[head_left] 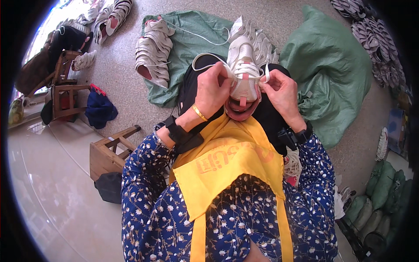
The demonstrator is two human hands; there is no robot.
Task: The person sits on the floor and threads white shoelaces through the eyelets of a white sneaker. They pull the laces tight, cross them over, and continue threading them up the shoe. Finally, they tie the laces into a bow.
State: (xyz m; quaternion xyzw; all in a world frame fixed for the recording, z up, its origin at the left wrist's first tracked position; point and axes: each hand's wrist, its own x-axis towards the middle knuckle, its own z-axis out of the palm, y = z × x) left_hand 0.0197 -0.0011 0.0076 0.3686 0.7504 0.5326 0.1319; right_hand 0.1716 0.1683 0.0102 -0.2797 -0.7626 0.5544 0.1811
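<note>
A white sneaker (pixel 245 91) with pink trim rests between my knees, its heel opening toward me and its toe pointing away. White laces cross over its tongue. On the shoe's left side my left hand (pixel 211 91) pinches the white shoelace (pixel 201 56), which loops up over my dark trouser leg. At the right side my right hand (pixel 280 92) has its thumb and index finger closed on the other end of the lace. Beyond the toe lies a stack of more pale shoe uppers (pixel 267 47). A yellow apron (pixel 229 161) covers my lap.
Nested white shoes (pixel 153 50) lie on a green sack (pixel 187 32) at the far left. A bulging green sack (pixel 329 70) sits to my right. Wooden stools (pixel 107 153) stand at the left. Several shoe stacks (pixel 379 48) and green bundles (pixel 384 185) line the right side.
</note>
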